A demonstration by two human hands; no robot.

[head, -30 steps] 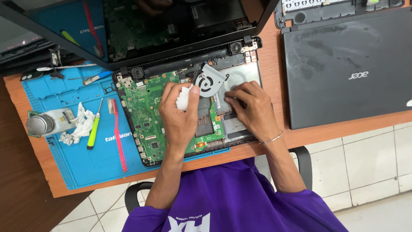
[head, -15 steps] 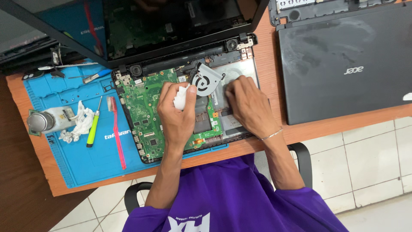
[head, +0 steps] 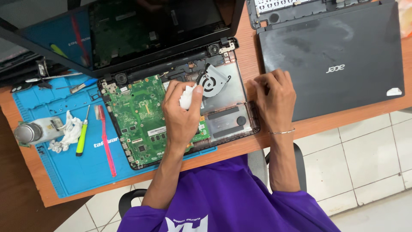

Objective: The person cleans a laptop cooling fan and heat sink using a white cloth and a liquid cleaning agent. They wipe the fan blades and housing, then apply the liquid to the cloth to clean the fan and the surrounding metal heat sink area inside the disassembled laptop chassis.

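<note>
An opened laptop base (head: 240,86) lies on the blue work mat, its green motherboard (head: 141,116) exposed and a cooling fan (head: 213,81) near the hinge. My left hand (head: 182,118) rests over the motherboard's right part, shut on a small white wad of tissue (head: 187,99) pressed just left of the fan. My right hand (head: 274,99) lies on the wooden desk at the base's right edge, fingers curled, touching the corner of a closed black laptop (head: 339,56). I cannot see whether it holds anything small.
On the blue mat (head: 86,167) lie a green-handled screwdriver (head: 81,133), a pink toothbrush (head: 106,141), crumpled tissue (head: 64,133) and a metal canister (head: 30,132). The opened laptop's screen (head: 128,30) leans back. A chair and tiled floor show below the desk edge.
My right hand has left the laptop base and moved right to the desk beside the closed black laptop. My left hand stays on the tissue by the fan.
</note>
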